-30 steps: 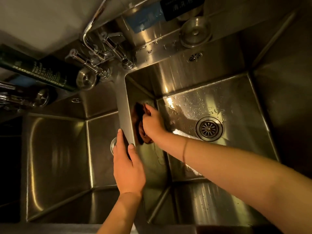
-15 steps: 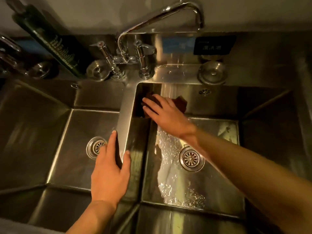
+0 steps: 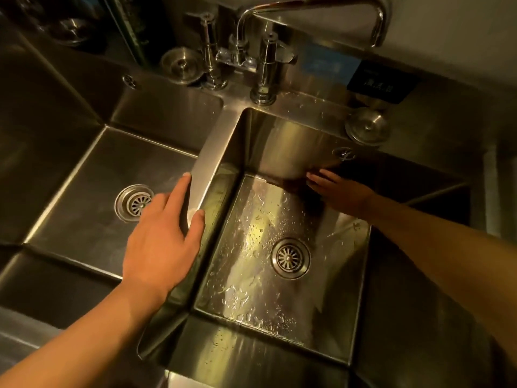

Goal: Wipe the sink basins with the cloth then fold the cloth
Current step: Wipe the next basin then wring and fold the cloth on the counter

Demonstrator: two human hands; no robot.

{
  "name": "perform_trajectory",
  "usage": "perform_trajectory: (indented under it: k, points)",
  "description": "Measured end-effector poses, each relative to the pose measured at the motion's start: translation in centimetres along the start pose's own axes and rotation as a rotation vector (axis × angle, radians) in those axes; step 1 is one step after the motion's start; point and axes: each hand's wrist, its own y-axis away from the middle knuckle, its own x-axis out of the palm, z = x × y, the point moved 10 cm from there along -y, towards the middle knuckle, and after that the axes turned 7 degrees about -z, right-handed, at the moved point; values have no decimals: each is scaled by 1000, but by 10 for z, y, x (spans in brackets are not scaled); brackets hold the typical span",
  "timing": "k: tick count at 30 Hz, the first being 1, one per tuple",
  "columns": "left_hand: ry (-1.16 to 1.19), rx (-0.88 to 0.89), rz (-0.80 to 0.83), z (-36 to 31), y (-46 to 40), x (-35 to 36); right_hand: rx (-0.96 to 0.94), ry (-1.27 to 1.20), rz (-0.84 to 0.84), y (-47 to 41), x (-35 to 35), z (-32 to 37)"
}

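Left hand (image 3: 161,242): fingers spread wide, palm resting on the steel divider (image 3: 208,161) between two basins.
Right basin (image 3: 282,309): wet floor, round drain strainer (image 3: 290,258).
Right hand (image 3: 340,190): fingers flat, pressing a dark cloth (image 3: 296,183) against the back wall.
Faucet (image 3: 313,12): behind, above.

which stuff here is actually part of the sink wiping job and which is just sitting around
Part of the job:
- right basin, wet
- left basin
- dark cloth, pressed to the back wall under the right hand
- left hand, braced on the divider

Just sitting around:
- faucet
- two loose drain stoppers on the back ledge
- dark bottle
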Motion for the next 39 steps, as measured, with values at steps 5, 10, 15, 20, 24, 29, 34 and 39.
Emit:
perform_trajectory:
  k: [5,10,15,20,24,29,34,39]
  points:
    - [-19,23,-21,-3,0,-1,-102,-189,378,92,65,21]
    - [-17,48,-19,-4,0,-1,106,-392,473,106,38,19]
    - [0,66,-11,-12,4,-5,424,-669,125,63,-63,15]
    - [11,45,5,-14,4,-7,719,-1748,-42,22,-133,55]
    - [20,55,1,-14,3,-6,637,-2345,184,7,-187,122]
    - [23,46,-10,-12,3,-6,605,-2496,228,-1,-236,176]
    - [21,51,-12,-12,2,-6,573,-2570,254,-4,-261,192]
    - [12,56,-10,-12,2,-7,442,-2283,189,7,-283,185]
